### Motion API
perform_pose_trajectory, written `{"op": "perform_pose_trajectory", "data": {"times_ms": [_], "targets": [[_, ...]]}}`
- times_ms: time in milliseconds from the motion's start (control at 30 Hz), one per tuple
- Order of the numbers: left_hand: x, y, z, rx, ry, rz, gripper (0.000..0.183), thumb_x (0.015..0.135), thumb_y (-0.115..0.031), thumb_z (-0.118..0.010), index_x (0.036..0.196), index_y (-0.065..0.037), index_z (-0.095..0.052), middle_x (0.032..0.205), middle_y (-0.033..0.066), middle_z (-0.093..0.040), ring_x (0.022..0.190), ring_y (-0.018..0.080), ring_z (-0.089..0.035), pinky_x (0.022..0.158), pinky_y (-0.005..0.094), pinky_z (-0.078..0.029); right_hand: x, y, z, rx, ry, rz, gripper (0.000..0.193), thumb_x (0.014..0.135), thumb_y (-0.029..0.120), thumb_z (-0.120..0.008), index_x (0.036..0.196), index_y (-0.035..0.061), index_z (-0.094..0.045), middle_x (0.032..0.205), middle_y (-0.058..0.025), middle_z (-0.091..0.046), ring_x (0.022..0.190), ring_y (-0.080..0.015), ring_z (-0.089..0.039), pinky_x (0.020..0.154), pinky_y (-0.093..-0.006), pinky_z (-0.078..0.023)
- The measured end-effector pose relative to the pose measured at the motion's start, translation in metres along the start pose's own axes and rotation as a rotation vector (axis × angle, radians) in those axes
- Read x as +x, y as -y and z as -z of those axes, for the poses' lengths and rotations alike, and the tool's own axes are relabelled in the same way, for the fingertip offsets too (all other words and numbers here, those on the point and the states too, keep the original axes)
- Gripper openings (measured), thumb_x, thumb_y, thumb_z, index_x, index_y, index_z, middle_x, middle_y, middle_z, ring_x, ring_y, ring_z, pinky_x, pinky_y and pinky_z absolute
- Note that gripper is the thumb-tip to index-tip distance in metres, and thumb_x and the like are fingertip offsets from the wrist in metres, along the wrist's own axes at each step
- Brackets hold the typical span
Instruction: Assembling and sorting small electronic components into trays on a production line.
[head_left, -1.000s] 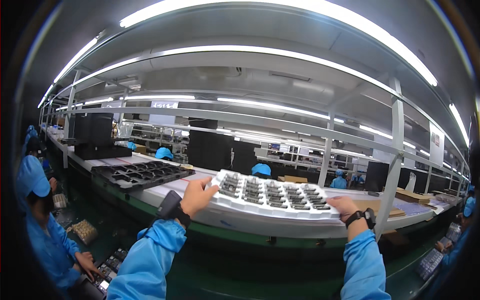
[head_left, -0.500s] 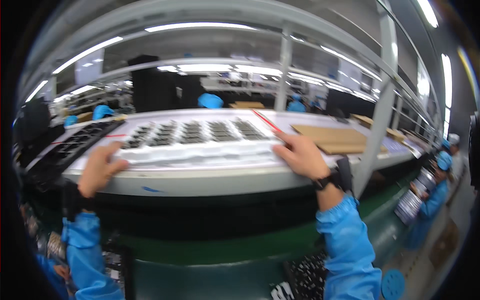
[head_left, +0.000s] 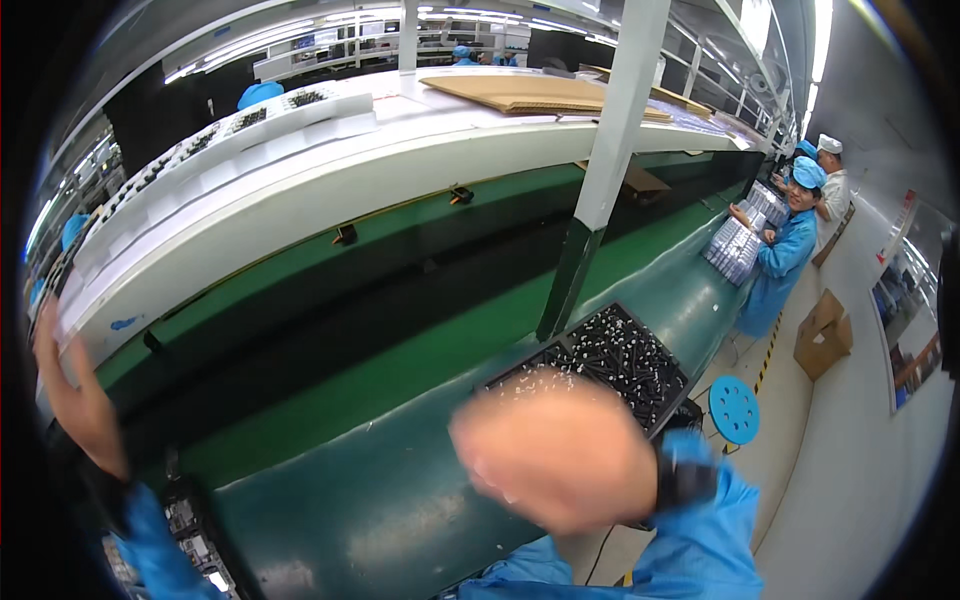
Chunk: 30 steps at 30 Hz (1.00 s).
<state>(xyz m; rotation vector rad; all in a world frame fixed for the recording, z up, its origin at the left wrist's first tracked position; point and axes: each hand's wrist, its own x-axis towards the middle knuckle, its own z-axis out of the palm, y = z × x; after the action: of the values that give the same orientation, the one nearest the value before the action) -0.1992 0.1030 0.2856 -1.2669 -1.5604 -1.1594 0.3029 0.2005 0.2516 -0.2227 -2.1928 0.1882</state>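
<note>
My left hand (head_left: 80,395) is raised at the far left, beside the end of the white shelf (head_left: 300,185). Its thumb and fingers stand apart with nothing between them. Motion smears my right hand (head_left: 560,450) above the green work surface (head_left: 380,520), so its fingers do not show clearly. Just beyond it lies a black tray (head_left: 685,385) full of small black and white parts, partly hidden by the hand. White trays (head_left: 240,140) with rows of dark parts rest on the shelf, away from both hands.
A grey-and-green post (head_left: 600,170) rises between shelf and work surface. Flat cardboard (head_left: 520,93) lies on the shelf. On the right are a blue stool (head_left: 734,410), an open carton (head_left: 824,335) and a co-worker (head_left: 790,240) holding clear trays (head_left: 735,250). A dark tray (head_left: 200,540) sits lower left.
My view has swung right and down. Both hands have come away from the white tray's ends; the right is now low over the work surface, the left at the far left.
</note>
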Motion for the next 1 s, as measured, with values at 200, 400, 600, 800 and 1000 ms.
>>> {"op": "perform_pose_trajectory", "data": {"times_ms": [200, 400, 600, 800, 1000], "targets": [[-0.225, -0.229, -0.089, -0.724, 0.977, -0.441, 0.066, 0.076, -0.042, -0.087, 0.127, -0.005, -0.069, 0.133, 0.0202, -0.065, 0.122, 0.0401, -0.062, 0.104, 0.0525, -0.049, -0.237, 0.044, -0.139, -0.34, -0.033, -0.785, 0.031, 0.09, 0.02, -0.079, 0.115, 0.0026, -0.073, 0.104, -0.009, -0.071, 0.09, -0.0254, -0.071, 0.07, -0.0356, -0.059], [-0.356, -0.263, -0.195, -0.966, 0.985, -0.525, 0.046, 0.091, -0.032, -0.078, 0.132, -0.014, -0.071, 0.148, 0.0097, -0.061, 0.145, 0.0429, -0.046, 0.123, 0.0579, -0.032, -0.264, 0.027, -0.175, -0.578, 0.026, -0.952, 0.017, 0.092, 0.024, -0.077, 0.103, 0.011, -0.073, 0.09, -0.0056, -0.066, 0.08, -0.0272, -0.068, 0.062, -0.0392, -0.055], [-0.374, -0.256, -0.183, -1.117, 0.99, -0.208, 0.021, 0.093, -0.009, -0.072, 0.114, -0.005, -0.074, 0.128, 0.0092, -0.073, 0.135, 0.0347, -0.06, 0.121, 0.0546, -0.04, -0.27, 0.023, -0.171, -0.343, -0.071, -1.026, 0.013, 0.093, 0.024, -0.076, 0.098, 0.0124, -0.073, 0.085, -0.0049, -0.067, 0.075, -0.0278, -0.069, 0.059, -0.0411, -0.054], [-0.372, -0.253, -0.145, -0.794, 1.004, -0.274, 0.026, 0.094, -0.018, -0.074, 0.118, -0.009, -0.07, 0.095, 0.0082, -0.062, 0.09, 0.0288, -0.06, 0.081, 0.0426, -0.046, -0.256, 0.026, -0.167, -0.429, 0.116, -0.93, 0.019, 0.091, 0.028, -0.078, 0.102, 0.0141, -0.074, 0.081, -0.0019, -0.062, 0.077, -0.0228, -0.067, 0.059, -0.0381, -0.054], [-0.365, -0.26, -0.138, -0.746, 1.066, -0.201, 0.035, 0.085, -0.029, -0.083, 0.117, -0.017, -0.075, 0.094, 0.0053, -0.061, 0.09, 0.0292, -0.06, 0.081, 0.0422, -0.048, -0.269, 0.02, -0.171, -0.458, 0.07, -0.864, 0.009, 0.091, 0.024, -0.076, 0.091, 0.015, -0.073, 0.081, 0.0008, -0.061, 0.075, -0.0198, -0.065, 0.057, -0.0341, -0.052]]}}
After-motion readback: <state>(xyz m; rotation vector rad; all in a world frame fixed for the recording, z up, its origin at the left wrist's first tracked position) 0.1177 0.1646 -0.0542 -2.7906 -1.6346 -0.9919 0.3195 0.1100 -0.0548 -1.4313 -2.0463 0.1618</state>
